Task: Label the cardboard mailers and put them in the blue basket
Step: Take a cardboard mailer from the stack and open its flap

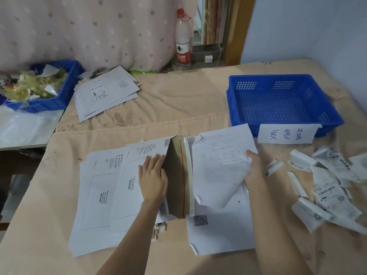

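left hand [154, 175] lying flat, fingers straight, pressing the open cardboard mailer [139, 181] on the tabletop; right hand [253, 169] pinching a crumpled printed sheet [218, 167]; blue basket [282, 102] sitting further back, right, nothing inside

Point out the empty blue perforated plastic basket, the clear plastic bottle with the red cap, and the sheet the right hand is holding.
Blue perforated plastic basket [230, 100]: head view, left wall.
Clear plastic bottle with red cap [183, 47]: head view, label.
Printed white paper sheet [220, 161]: head view, middle of the page.

left grip [153, 175] flat, fingers straight; right grip [253, 169] curled, pinching.
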A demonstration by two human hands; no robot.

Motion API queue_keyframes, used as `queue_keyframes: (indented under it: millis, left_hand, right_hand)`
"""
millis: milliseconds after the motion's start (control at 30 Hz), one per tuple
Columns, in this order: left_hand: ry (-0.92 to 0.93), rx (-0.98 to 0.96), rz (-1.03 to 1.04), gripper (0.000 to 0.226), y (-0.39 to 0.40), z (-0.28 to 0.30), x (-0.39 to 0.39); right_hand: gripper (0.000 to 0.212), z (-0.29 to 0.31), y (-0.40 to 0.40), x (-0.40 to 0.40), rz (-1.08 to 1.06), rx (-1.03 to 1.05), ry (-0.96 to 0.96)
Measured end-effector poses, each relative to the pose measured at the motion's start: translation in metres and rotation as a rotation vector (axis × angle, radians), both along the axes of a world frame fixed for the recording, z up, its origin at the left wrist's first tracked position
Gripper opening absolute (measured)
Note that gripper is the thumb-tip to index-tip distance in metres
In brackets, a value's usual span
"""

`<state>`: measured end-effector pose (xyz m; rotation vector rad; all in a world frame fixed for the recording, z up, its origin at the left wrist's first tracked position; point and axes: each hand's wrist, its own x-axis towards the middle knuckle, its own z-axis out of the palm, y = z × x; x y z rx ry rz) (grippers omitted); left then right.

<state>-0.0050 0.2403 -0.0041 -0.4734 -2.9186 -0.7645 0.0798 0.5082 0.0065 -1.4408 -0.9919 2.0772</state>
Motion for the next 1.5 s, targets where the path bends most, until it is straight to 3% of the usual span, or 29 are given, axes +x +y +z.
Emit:
queue_keyframes:
  millis: [67, 133, 267, 367, 567, 733, 900, 1000, 1100, 1267, 1367, 1500]
  left_hand:
    - [0.005, 0.004, 0.005, 0.044, 0.0, 0.0, 0.0]
    - [0.015, 0.009, 0.01, 0.047, 0.001, 0.001, 0.0]
    - [0.011, 0.032, 0.007, 0.05, 0.006, 0.005, 0.001]
    - [0.018, 0.026, -0.022, 0.052, 0.01, 0.008, 0.002]
    - [0.011, 0.057, -0.038, 0.053, 0.016, 0.008, 0.008]
    - [-0.039, 0.132, -0.041, 0.056, 0.021, 0.009, 0.014]
    - [-0.065, 0.17, -0.047, 0.056, 0.023, 0.009, 0.014]
    - [-0.075, 0.183, -0.049, 0.056, 0.024, 0.009, 0.015]
    - [-0.083, 0.203, -0.033, 0.055, 0.026, 0.011, 0.016]
    - [-0.099, 0.208, -0.02, 0.056, 0.028, 0.012, 0.013]
    - [-0.103, 0.201, -0.032, 0.057, 0.028, 0.011, 0.013]
    - [-0.11, 0.2, -0.035, 0.056, 0.029, 0.01, 0.016]
  right_hand:
    - [0.048, 0.001, 0.001, 0.0, 0.033, -0.017, 0.014]
    - [0.045, 0.003, -0.001, -0.004, 0.097, -0.036, 0.016]
    - [0.028, 0.007, -0.013, -0.015, 0.223, 0.07, -0.087]
    - [0.006, 0.012, -0.027, -0.02, 0.299, 0.269, -0.171]
    - [0.018, 0.017, -0.046, -0.034, 0.245, 0.519, -0.21]
    - [0.008, 0.015, -0.061, -0.041, 0.241, 0.664, -0.189]
    - [0.026, 0.006, -0.069, -0.037, 0.217, 0.724, -0.275]
    - [0.034, 0.004, -0.074, -0.035, 0.242, 0.695, -0.299]
    - [0.052, 0.006, -0.075, -0.035, 0.395, 0.562, -0.421]
    - [0.028, 0.01, -0.072, -0.025, 0.646, 0.449, -0.466]
    - [0.034, 0.006, -0.072, -0.025, 0.798, 0.483, -0.424]
    - [0.03, 0.012, -0.076, -0.026, 0.807, 0.38, -0.283]
